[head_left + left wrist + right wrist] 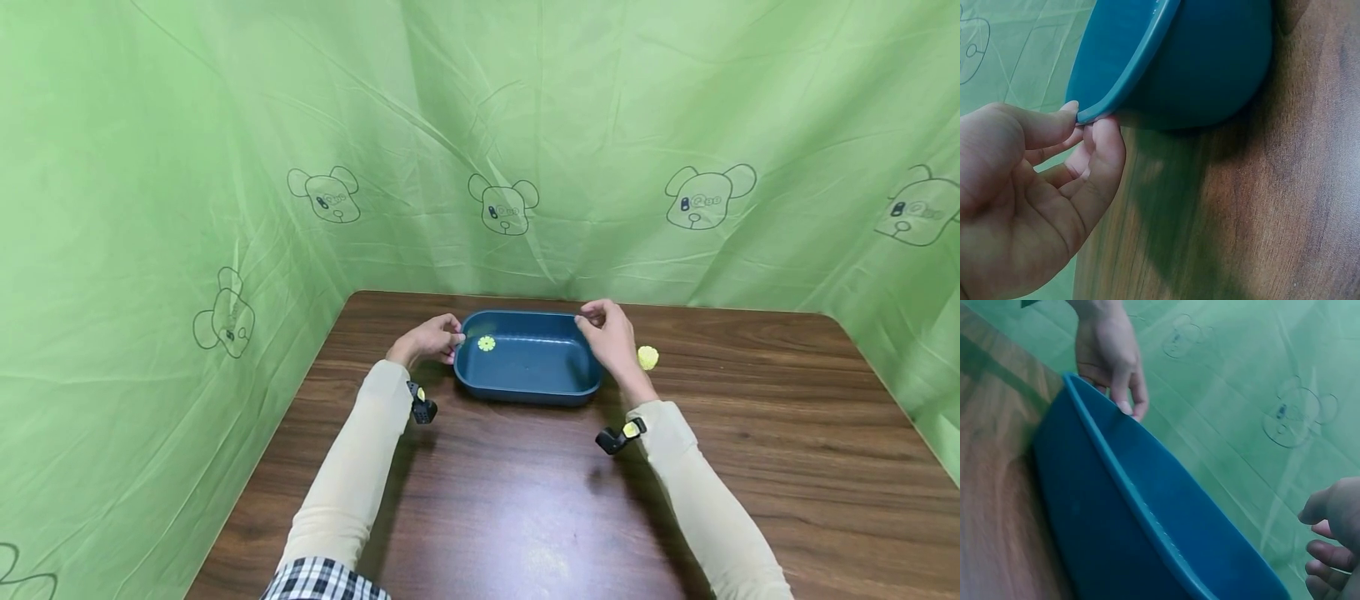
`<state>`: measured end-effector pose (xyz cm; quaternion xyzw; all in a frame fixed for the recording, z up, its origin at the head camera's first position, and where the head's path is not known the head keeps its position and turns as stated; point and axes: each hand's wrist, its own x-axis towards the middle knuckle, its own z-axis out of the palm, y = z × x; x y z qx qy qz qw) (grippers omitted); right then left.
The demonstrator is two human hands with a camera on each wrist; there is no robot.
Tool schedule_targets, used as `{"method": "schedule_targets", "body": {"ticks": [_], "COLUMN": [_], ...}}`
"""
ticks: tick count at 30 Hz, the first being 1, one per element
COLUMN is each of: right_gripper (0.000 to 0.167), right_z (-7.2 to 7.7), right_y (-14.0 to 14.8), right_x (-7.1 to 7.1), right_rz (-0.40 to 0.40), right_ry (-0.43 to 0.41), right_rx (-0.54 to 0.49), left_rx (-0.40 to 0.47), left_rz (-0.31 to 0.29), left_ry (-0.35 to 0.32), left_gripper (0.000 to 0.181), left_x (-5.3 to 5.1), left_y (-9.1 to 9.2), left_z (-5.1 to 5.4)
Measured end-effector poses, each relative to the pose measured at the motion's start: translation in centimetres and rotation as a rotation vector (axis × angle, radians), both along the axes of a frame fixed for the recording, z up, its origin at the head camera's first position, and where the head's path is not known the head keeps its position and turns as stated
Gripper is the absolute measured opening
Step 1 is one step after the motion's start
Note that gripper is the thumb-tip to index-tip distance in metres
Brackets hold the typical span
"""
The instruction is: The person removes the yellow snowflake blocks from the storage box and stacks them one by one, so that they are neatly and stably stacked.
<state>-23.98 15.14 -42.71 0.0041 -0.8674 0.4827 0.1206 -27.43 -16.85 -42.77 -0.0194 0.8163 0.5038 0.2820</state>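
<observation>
A dark blue rectangular plastic basin [528, 398] with rounded corners stands on the wooden table. My left hand [433, 340] pinches its left rim between thumb and fingers, and the left wrist view shows this left hand [1041, 187] gripping the rim [1100, 111] closely. Over the basin's back right corner is my right hand [609, 333]. In the right wrist view, the right hand [1338, 534] has loosely bent fingers with a gap to the basin [1166, 481]. A small yellow flower-shaped piece [486, 343] lies inside the basin, toward its left end.
Just right of the right hand, a yellow scalloped piece [648, 357] rests on the brown wooden table [780, 417]. Green fabric [585, 150] with printed bear heads hangs behind the table and along its sides.
</observation>
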Motion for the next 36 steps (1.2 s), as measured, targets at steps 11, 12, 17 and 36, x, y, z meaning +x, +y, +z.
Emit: {"method": "schedule_targets", "body": {"ticks": [11,12,17,36], "right_gripper": [0.023,0.023,0.023,0.027], "right_z": [-0.9,-1.1,-2.0,-3.7], "right_y": [-4.1,-4.4,-6.0,-10.4], "right_x": [0.2,0.2,0.1,-1.6], "right_rz": [0.097,0.105,0.128,0.237], "right_ry": [-0.024,-0.031,-0.065,-0.175], "right_rx": [0.025,0.034,0.062,0.145], "left_rx": [-0.007,-0.008,-0.008,-0.026], "left_rz": [0.004,0.003,0.006,-0.003], "left_ry": [-0.003,-0.003,-0.008,0.008], "left_gripper": [0.014,0.014,0.013,0.013], "left_x": [0.2,0.2,0.3,0.0], "left_y": [0.0,0.0,0.0,0.1], "left_z": [0.1,0.1,0.0,0.1]}}
